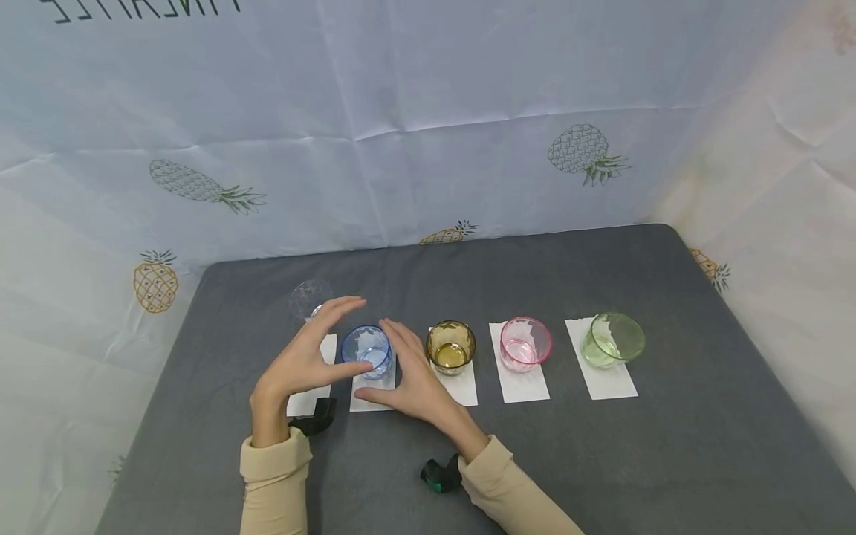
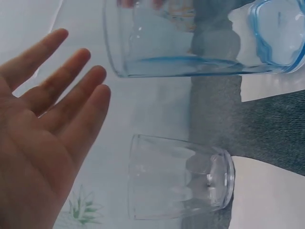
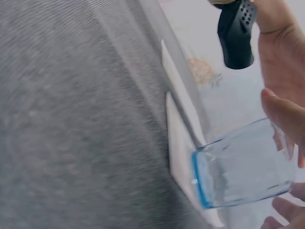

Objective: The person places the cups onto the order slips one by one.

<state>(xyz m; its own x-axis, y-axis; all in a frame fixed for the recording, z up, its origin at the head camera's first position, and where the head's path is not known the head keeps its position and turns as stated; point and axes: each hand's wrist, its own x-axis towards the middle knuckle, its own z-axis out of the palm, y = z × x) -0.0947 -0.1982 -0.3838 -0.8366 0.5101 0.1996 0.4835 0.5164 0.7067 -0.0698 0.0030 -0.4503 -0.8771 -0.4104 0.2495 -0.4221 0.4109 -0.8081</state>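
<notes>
A blue glass [image 1: 366, 343] stands upright on a white paper slip [image 1: 371, 402], between my two hands. My left hand [image 1: 309, 355] is on its left with fingers spread; the thumb tip overlaps the glass in the head view. In the left wrist view, the straight fingers [image 2: 78, 126] are apart from the blue glass [image 2: 176, 67]. My right hand [image 1: 416, 383] is on the glass's right, fingers extended and thumb apart. Whether either hand touches the glass I cannot tell. A clear glass [image 2: 178, 179] stands beyond my left hand, partly hidden in the head view.
To the right, an amber glass [image 1: 451, 348], a pink glass [image 1: 525, 344] and a green glass [image 1: 613, 340] stand on white paper slips. Another slip [image 1: 304, 403] lies under my left hand. The grey table [image 1: 602, 468] meets a pineapple-print curtain [image 1: 428, 171] behind.
</notes>
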